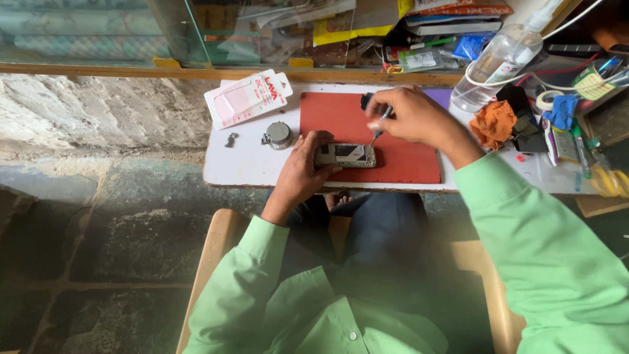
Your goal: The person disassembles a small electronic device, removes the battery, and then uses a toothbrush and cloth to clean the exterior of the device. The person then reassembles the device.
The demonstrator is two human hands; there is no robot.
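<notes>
Your left hand grips the phone to steady it on the mat; your right hand pinches the screwdriver upright on it.

The left hand grips the left end of an opened phone lying flat near the front edge of a red mat. The right hand holds a screwdriver, tip down at the phone's right end. The mat sits on a white desk. Near the desk's left edge lie a round metal container and a pink-and-white package.
</notes>
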